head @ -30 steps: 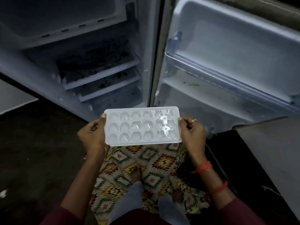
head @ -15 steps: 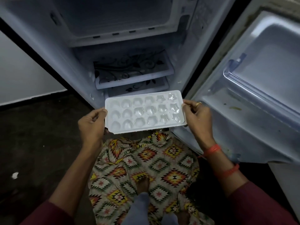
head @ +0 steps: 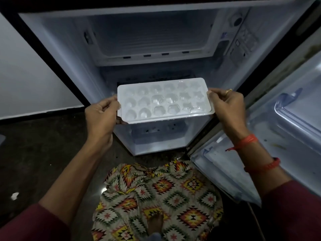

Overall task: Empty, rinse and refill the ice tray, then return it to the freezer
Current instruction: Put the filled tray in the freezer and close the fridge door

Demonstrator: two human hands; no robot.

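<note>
A view from the person's head, looking down into an open fridge (head: 73, 70) in a dim room. Both hands hold a white ice tray (head: 164, 100) flat in the air in front of the fridge opening. The tray is well below the freezer compartment (head: 152, 37) at the top of the fridge and touches no shelf.

The left hand (head: 101, 117) grips the tray's left short end, with its fingers curled around the edge. The right hand (head: 225, 105) pinches the right short end, with the thumb on the rim and the fingers tucked underneath. The tray's cells glint as if they hold clear water, though this is hard to confirm in the low light. The fridge door (head: 286, 119) stands open on the right. Below are a patterned garment (head: 156, 197), a bare foot (head: 155, 221) and a dark floor (head: 43, 145).

The task looks close to its last step, which is lifting the tray up into the freezer compartment. The main risk is a spill. If one end rises faster than the other, or the tray knocks the lip of the compartment on the way in, water could slop over the rim. It could fall onto the lower shelves or the floor by the foot and leave a slippery patch. A thin tray held only by its ends may also flex in the middle. A level, slow lift would be the safest approach.
</note>
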